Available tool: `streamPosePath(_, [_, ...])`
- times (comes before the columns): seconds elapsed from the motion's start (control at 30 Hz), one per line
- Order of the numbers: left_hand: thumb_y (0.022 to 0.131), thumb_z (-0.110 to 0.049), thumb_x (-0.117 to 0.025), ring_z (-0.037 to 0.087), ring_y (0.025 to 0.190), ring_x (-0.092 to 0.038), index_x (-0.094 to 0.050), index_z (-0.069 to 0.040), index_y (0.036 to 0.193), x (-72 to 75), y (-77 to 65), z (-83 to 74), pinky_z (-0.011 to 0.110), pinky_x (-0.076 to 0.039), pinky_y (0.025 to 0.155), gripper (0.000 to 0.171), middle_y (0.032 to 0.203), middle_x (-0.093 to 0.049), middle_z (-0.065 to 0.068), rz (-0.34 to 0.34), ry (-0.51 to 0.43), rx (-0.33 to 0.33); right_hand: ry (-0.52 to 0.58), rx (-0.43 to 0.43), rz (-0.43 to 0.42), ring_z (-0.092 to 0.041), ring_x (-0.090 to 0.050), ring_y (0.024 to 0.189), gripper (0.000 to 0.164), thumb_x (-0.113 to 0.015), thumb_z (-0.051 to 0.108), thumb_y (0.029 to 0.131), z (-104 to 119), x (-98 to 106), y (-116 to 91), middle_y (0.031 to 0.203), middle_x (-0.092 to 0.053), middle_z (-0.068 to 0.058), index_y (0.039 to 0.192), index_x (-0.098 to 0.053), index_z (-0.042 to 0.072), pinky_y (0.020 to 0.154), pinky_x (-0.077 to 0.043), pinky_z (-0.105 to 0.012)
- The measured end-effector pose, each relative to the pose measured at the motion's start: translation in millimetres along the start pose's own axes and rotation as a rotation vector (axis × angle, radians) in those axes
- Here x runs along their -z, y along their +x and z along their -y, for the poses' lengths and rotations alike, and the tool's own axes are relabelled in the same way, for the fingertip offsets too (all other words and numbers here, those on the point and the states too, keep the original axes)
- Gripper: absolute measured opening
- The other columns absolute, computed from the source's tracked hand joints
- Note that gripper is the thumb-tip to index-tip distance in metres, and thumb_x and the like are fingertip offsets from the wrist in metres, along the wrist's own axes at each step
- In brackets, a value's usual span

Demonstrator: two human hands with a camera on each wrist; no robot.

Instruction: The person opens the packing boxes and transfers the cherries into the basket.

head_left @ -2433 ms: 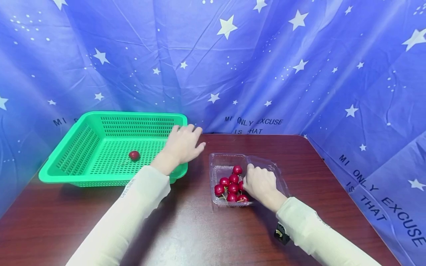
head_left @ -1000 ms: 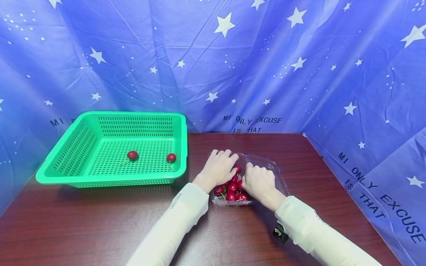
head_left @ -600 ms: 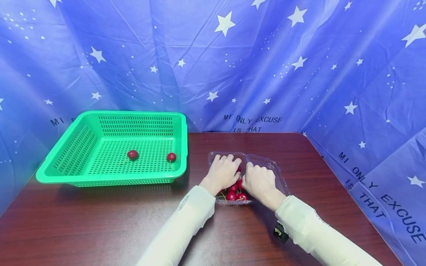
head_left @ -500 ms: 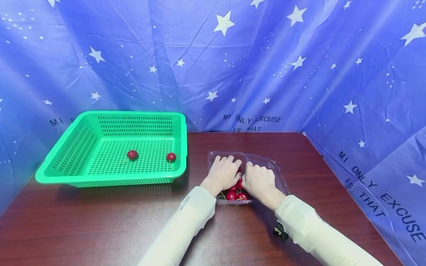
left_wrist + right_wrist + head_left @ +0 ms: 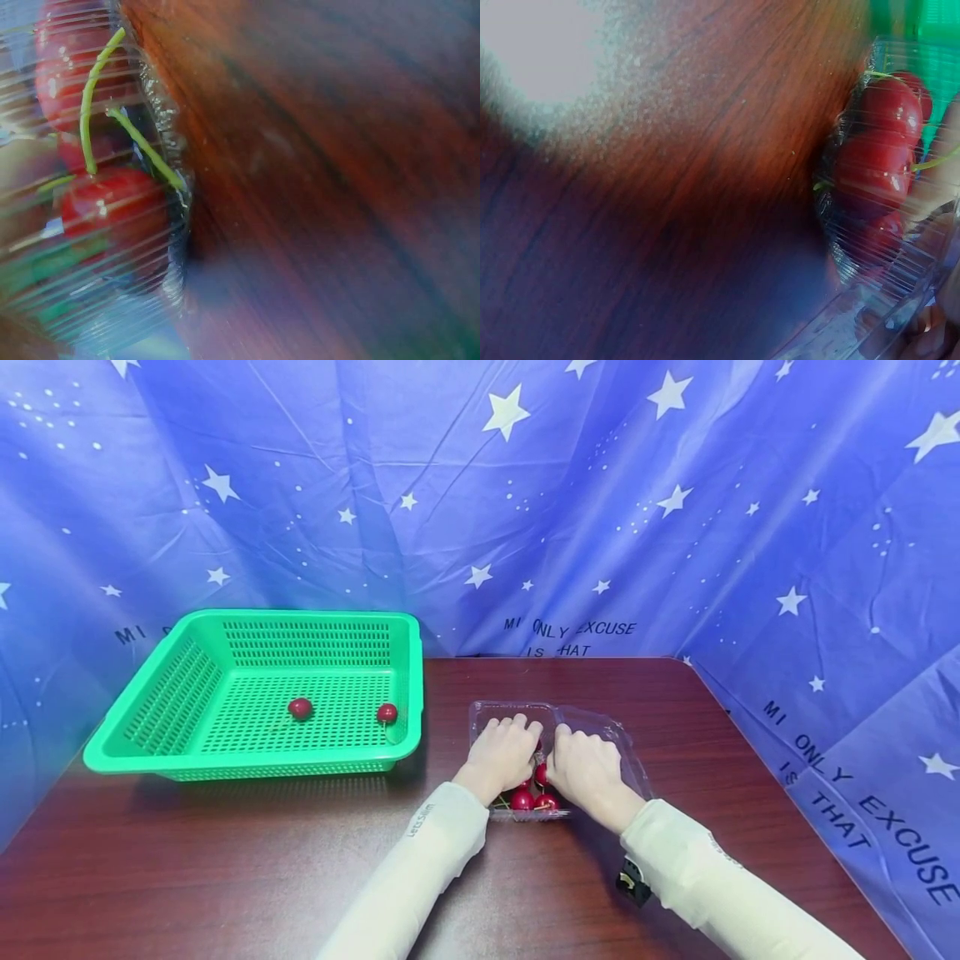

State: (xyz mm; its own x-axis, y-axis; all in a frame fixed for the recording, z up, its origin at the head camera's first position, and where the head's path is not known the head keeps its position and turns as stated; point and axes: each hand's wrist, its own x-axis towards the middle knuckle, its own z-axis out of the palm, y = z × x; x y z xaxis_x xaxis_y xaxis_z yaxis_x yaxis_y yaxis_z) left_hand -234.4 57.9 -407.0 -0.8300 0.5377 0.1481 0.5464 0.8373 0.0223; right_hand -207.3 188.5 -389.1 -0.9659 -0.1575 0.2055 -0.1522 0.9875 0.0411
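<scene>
A clear plastic clamshell box [image 5: 517,816] holds several red cherries [image 5: 522,800] with green stems. My left hand [image 5: 501,756] reaches down into it, its fingers bent among the fruit and their tips hidden; I cannot tell whether they pinch a cherry. My right hand [image 5: 588,772] grips the box at its right side, where the lid folds back, with the fingers curled over the edge. In the left wrist view, a cherry [image 5: 112,202] and its stem show through the ribbed wall. More cherries [image 5: 874,172] appear through the plastic in the right wrist view.
A green slotted basket [image 5: 247,766] stands at the left of the dark wooden table [image 5: 247,860], with one cherry [image 5: 300,709] mid-floor and another cherry [image 5: 387,713] near its right wall. A blue star-printed curtain [image 5: 450,485] hangs behind the table and along its sides.
My left hand has moved from the basket's right end into the box and settled lower among the cherries. A second cherry now lies in the basket. My right hand has kept its place.
</scene>
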Motion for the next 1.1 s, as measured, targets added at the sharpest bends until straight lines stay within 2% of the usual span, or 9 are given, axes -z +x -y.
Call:
streamPosePath(0.2, [0.085,-0.022,-0.064,0.025,0.094,-0.064,-0.057,-0.006,0.112,0.8,0.2,1.4,0.039,-0.056,0.084,0.032,0.103,-0.065,0.009,0.016,-0.026,-0.015,-0.003,0.002,0.004,-0.043,-0.064,0.056,0.019,-0.057,0.017,0.081,0.4,0.0,0.5,0.070,-0.070,-0.025,0.075,-0.055,-0.001,0.044,-0.050,-0.053])
streamPosePath(0.33, [0.084,-0.021,-0.065,0.024,0.096,-0.064,-0.056,-0.006,0.112,1.4,0.5,1.2,0.039,-0.056,0.085,0.033,0.104,-0.065,0.009,0.033,-0.037,-0.017,-0.007,-0.007,0.028,-0.043,-0.064,0.059,0.020,-0.057,0.019,0.082,0.2,0.6,0.9,0.072,-0.070,-0.025,0.076,-0.055,-0.001,0.046,-0.051,-0.053])
streamPosePath(0.57, [0.085,-0.024,-0.064,0.023,0.101,-0.064,-0.057,-0.007,0.116,0.8,1.3,0.7,0.038,-0.054,0.090,0.036,0.108,-0.066,0.008,0.043,-0.009,-0.028,-0.005,-0.015,0.047,-0.043,-0.065,0.060,0.021,-0.057,0.019,0.082,0.2,1.0,1.0,0.073,-0.071,-0.025,0.077,-0.056,-0.001,0.047,-0.052,-0.053])
streamPosePath(0.97, [0.086,-0.024,-0.064,0.023,0.101,-0.063,-0.057,-0.008,0.115,0.7,2.8,-0.2,0.038,-0.052,0.091,0.034,0.107,-0.065,0.007,0.052,0.004,-0.042,-0.003,-0.022,0.053,-0.043,-0.065,0.061,0.020,-0.057,0.019,0.082,0.4,0.5,1.4,0.074,-0.071,-0.026,0.078,-0.056,-0.001,0.048,-0.052,-0.053])
streamPosePath(1.1, [0.085,-0.024,-0.064,0.023,0.100,-0.063,-0.057,-0.008,0.114,0.5,3.6,0.4,0.038,-0.053,0.090,0.034,0.106,-0.065,0.007,0.036,0.018,-0.050,-0.003,-0.024,0.055,-0.043,-0.065,0.061,0.020,-0.057,0.019,0.082,0.4,0.3,1.6,0.074,-0.071,-0.026,0.078,-0.056,-0.001,0.048,-0.052,-0.053])
